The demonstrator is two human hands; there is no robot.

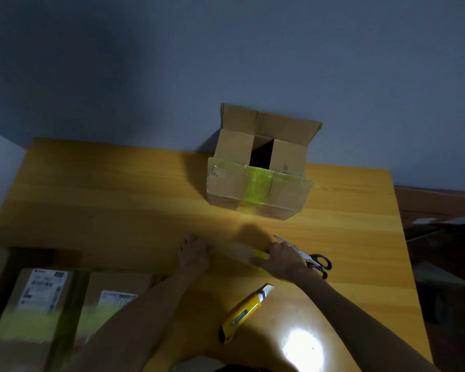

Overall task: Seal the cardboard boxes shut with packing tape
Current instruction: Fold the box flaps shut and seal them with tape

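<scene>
Head view: left hand (194, 255) presses, right hand (285, 260) grips small box (235, 251); scissors (317, 261), knife (242, 314) beside.

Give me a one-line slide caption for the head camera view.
Left hand and right hand steady a small cardboard box on the table, scissors and yellow utility knife nearby, open taped box behind.

The table (118, 200) is honey-yellow wood with faint grain. At its far edge the open box (226, 190) is brown cardboard banded with translucent yellow-green tape (255, 186). The small box (236, 251) is brown with a yellow patch. Near the front edge the knife (243, 312) is yellow, silver-bladed; the scissors (318, 261) have black handles. By the left edge, brown boxes (32, 304) carry white labels.
</scene>
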